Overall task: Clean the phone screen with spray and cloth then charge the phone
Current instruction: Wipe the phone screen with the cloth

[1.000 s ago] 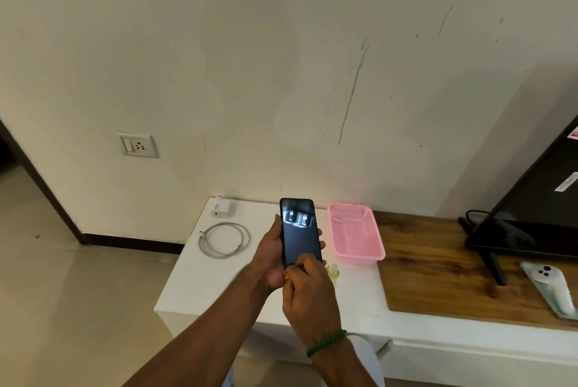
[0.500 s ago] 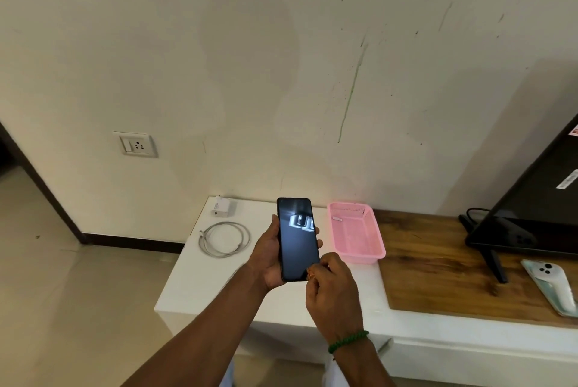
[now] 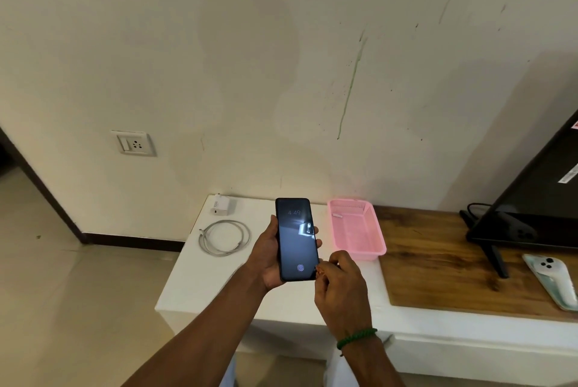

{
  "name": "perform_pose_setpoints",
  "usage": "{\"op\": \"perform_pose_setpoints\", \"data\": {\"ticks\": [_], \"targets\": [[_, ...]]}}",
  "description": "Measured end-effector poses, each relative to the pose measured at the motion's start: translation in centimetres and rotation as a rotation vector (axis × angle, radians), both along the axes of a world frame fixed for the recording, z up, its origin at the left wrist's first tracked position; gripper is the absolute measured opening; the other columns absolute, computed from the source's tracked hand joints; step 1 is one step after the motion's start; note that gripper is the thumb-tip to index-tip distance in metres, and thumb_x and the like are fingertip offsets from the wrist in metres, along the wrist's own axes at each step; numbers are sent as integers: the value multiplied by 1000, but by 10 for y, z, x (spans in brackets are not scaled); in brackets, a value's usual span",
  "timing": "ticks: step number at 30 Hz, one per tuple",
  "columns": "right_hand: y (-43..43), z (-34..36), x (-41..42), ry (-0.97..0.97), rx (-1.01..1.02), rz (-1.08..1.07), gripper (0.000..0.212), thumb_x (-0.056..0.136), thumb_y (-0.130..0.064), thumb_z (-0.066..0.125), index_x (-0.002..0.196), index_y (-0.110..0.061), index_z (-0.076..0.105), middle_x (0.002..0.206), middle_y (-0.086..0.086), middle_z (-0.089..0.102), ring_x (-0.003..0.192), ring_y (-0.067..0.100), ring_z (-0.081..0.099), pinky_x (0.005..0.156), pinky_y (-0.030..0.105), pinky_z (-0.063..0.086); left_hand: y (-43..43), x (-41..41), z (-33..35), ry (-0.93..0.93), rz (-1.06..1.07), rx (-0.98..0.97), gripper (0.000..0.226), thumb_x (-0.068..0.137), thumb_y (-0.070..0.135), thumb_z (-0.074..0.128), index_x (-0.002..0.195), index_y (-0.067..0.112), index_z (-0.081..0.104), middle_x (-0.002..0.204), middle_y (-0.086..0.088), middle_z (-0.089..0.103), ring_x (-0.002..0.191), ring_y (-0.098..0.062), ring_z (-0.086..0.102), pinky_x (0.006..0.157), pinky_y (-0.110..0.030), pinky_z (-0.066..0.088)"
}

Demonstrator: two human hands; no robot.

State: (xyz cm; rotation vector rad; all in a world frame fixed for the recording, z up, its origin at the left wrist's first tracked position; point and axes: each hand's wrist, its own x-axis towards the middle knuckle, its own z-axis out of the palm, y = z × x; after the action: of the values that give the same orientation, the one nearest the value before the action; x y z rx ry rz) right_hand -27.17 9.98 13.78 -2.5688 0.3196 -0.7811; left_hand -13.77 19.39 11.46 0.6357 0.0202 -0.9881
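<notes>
The left grip [image 3: 266, 256] wraps round the phone [image 3: 295, 239] (screen lit, facing up) and holds it above the white bench [image 3: 194, 286]. The right grip [image 3: 342, 289] is curled at the phone's lower right corner — whether it pinches anything, I cannot tell.

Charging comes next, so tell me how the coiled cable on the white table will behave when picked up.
The cable lies in loose loops, so it will probably go floppy and uncoil. It looks thin, so it is likely light. One end lies free on the table, so it may drag or swing.
</notes>
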Motion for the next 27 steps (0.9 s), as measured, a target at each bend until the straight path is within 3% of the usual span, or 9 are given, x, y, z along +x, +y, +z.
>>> {"op": "perform_pose_setpoints", "data": {"ticks": [6,11,15,18,20,27], "targets": [[-15,-5,2,-27,48,-25,7,71,0,74,71,-4,68,78,10,63,63,19,61,61,22,52,-1,0,-5,-28,-30,-8,66,80,63,51,119,12,66,116,-13,66,98,-33,64,91,-51,47],[-65,-11,8,-89,161,-219,8,75,-3,74,82,-1,71,91,16,68,79,27,66,79,38,56,4,6,-17,-29,-33,62,59,88,59,49,122,13,64,120,-12,64,100,-35,63,92,-49,45],[-111,-33,17,-24,253,-371,13,75,-1,71,89,0,70,86,16,65,77,29,61,71,34,52,8,10,-31,-19,5,142,54,93,55,42,119,16,67,118,-12,66,97,-36,66,84,-45,51],[-132,-62,25,94,299,-438,6,75,-4,70,78,0,66,81,16,62,73,29,56,66,27,43,7,11,-42,-20,28,211,54,93,54,41,114,14,70,113,-13,68,92,-36,67,79,-42,54],[-137,-83,30,176,313,-458,13,74,-5,71,67,-1,61,78,17,60,70,27,52,63,26,38,6,10,-50,-20,42,273,55,93,54,41,110,13,71,110,-15,69,89,-37,67,77,-42,54],[-143,-142,48,427,305,-428,15,79,-10,68,71,2,64,85,20,60,79,33,59,69,34,46,0,13,-85,-33,124,569,47,94,51,44,102,11,67,92,-14,71,77,-34,68,75,-43,54]]}}
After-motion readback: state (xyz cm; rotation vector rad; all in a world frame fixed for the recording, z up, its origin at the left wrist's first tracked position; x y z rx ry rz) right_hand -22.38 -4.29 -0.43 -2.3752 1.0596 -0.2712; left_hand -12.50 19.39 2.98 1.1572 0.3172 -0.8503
